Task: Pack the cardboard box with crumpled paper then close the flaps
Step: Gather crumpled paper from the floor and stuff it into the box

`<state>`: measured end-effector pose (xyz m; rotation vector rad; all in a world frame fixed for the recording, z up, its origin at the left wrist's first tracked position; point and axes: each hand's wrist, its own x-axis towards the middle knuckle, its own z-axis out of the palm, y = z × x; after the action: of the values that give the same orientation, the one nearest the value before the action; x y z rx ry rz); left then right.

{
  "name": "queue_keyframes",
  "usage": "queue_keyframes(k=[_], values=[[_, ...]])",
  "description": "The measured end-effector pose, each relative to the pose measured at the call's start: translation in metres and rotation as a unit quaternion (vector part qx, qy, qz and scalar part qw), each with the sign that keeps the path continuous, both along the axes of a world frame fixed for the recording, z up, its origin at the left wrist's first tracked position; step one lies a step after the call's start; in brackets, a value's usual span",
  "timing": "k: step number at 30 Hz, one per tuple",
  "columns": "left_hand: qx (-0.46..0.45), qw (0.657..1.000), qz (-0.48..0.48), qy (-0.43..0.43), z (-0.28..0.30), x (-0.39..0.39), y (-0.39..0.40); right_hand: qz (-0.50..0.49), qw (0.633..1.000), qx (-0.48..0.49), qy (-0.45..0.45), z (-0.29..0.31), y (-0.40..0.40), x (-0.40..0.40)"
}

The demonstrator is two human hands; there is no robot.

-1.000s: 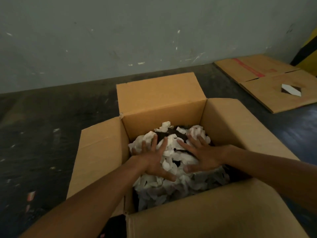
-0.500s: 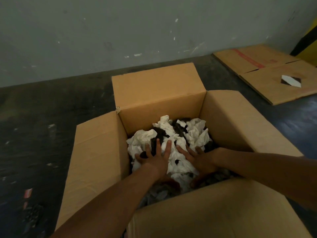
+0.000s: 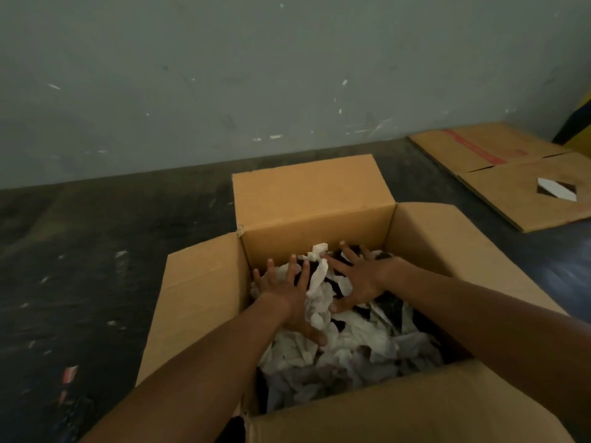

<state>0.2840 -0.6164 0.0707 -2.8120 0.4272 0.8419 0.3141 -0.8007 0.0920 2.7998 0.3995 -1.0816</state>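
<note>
Behind everything, a pale grey-green wall (image 3: 287, 75), scuffed and flecked with white marks, meeting a dark, stained floor (image 3: 80, 266) along a line across the middle of the view. On that floor, at centre, a large brown cardboard box (image 3: 313, 225), top wide open, all four flaps still unfolded: far flap (image 3: 311, 190) standing up toward the wall, left flap (image 3: 198, 302) and right flap (image 3: 463, 251) splayed outward, near flap (image 3: 409, 407) spread low toward the camera. Well apart to the right, near the wall, flattened cardboard (image 3: 524, 177) lying on the floor, with a red stripe across its far panel and a diamond-shaped cutout showing white and dark in its near panel. At the far right edge, a sliver of something yellow and dark (image 3: 580, 126), too cropped to identify. Inside the box, heaped from wall to wall, crumpled paper (image 3: 351, 343), mostly white with darker pieces mixed in, greyer in the shadow by the near wall. Reaching in from below, two bare forearms. On top of the heap, left hand (image 3: 287, 298), palm down, fingers straight and spread, pressing flat on the paper, gripping nothing. Just beside it, toward the far right corner, right hand (image 3: 361, 276), likewise flat and splayed, palm down on the paper, thumb stretched toward the near side. Scattered on the floor at left, small pale scraps and a reddish scrap (image 3: 68, 375).
</note>
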Motion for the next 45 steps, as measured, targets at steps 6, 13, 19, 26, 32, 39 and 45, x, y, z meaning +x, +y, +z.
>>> queue_keyframes(k=[6,13,19,26,32,39,45], values=[[0.034,0.999,-0.013,0.033,-0.037,0.001,-0.009,0.017,0.997,0.052,0.047,-0.041,0.011,0.006],[0.052,0.998,-0.012,0.045,-0.038,0.002,-0.01,0.0,0.994,0.096,0.058,-0.051,0.005,0.007],[0.039,0.997,0.01,0.06,0.007,0.013,-0.007,-0.038,0.991,0.124,0.019,-0.016,-0.013,0.005],[-0.085,0.996,-0.042,-0.005,0.0,0.003,-0.037,-0.114,0.989,0.085,0.031,-0.034,-0.052,-0.012],[-0.062,0.993,-0.096,0.017,-0.032,-0.002,-0.046,-0.11,0.988,0.063,0.086,-0.058,-0.061,-0.018],[-0.054,0.993,-0.103,0.015,-0.028,0.002,-0.044,-0.088,0.993,0.033,0.073,-0.045,-0.054,-0.016],[-0.082,0.994,-0.075,-0.02,-0.002,-0.008,-0.026,-0.082,0.989,0.126,0.011,-0.008,-0.052,-0.033]])
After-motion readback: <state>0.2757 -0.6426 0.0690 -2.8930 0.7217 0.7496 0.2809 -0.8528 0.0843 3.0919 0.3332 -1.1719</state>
